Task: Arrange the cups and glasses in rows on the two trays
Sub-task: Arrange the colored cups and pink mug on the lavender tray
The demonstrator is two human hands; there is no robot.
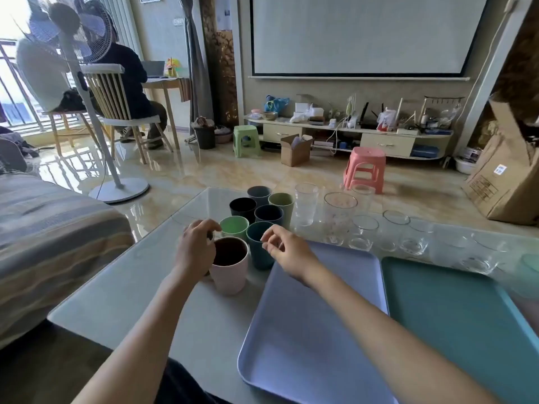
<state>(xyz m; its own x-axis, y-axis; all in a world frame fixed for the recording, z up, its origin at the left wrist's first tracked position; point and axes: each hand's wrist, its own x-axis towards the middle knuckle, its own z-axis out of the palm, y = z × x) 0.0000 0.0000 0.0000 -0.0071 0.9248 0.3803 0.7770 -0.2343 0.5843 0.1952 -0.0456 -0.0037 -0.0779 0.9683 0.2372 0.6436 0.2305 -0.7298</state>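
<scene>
The pink cup (229, 269) stands upright on the table (122, 290) and is the nearest cup to the person. The left hand (194, 249) is on its left rim; the fingers (210, 228) are curled around the edge and appear to hold the cup, with a small dark thing pinched at the fingertips that I cannot identify. Just behind the pink cup stands the light green cup (235, 227), and to its right the teal cup (259, 246), touching or almost touching the pink cup. The right hand (287, 251) hovers over the teal cup; its fingers (269, 235) are bent and a little apart, and they hold nothing. Further behind the pink cup are the black cup (243, 209), the navy cup (268, 216), the grey cup (259, 195) and the olive cup (281, 204), close together in a group. To the right of this group stand several clear glasses (339, 217), tall ones and low ones, in a loose line along the far side of the table. To the right of the pink cup lies the lilac tray (309, 339), with nothing on it, and directly beside it the teal tray (455, 330), also bare; their long edges nearly touch
</scene>
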